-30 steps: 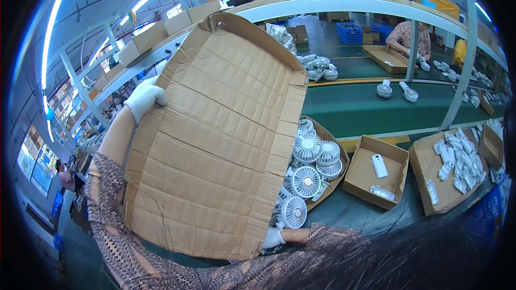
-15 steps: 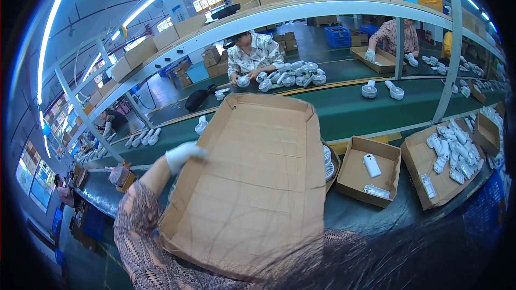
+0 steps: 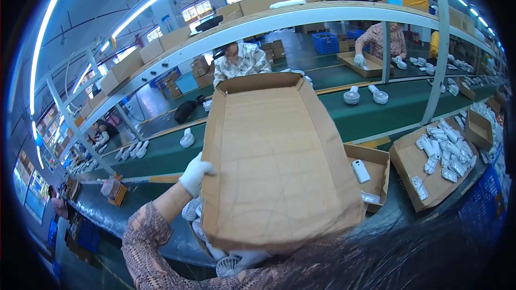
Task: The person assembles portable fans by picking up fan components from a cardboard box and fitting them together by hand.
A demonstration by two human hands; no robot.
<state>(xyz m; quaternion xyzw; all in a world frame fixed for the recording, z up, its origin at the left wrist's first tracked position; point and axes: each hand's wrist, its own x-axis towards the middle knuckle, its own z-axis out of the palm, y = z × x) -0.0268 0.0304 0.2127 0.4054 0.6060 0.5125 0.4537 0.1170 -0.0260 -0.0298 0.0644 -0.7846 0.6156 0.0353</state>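
A large, shallow cardboard tray (image 3: 274,156) with nothing in it is held up and tilted in front of me. My left hand (image 3: 196,174), in a white glove, is closed on its left wall, thumb over the rim. My right hand is not visible. Under the tray's lower left corner, white handheld fans (image 3: 228,266) partly show; the tray hides the others there. To its right, a smaller cardboard box (image 3: 380,174) is partly covered by the tray. Inside that box lie a white rectangular part (image 3: 360,171) and a second, clear-and-white piece (image 3: 370,197).
Further right stands a cardboard tray (image 3: 407,174) heaped with white parts (image 3: 449,150). A green conveyor belt (image 3: 333,108) crosses beyond, carrying white fans (image 3: 379,95). A shelf frame (image 3: 436,64) rises over it. Two co-workers (image 3: 244,59) sit across the belt.
The tray's lower end has swung right, now covering more of the small box and uncovering fans at lower left. My left hand has moved along with the tray, fingers now around its wall.
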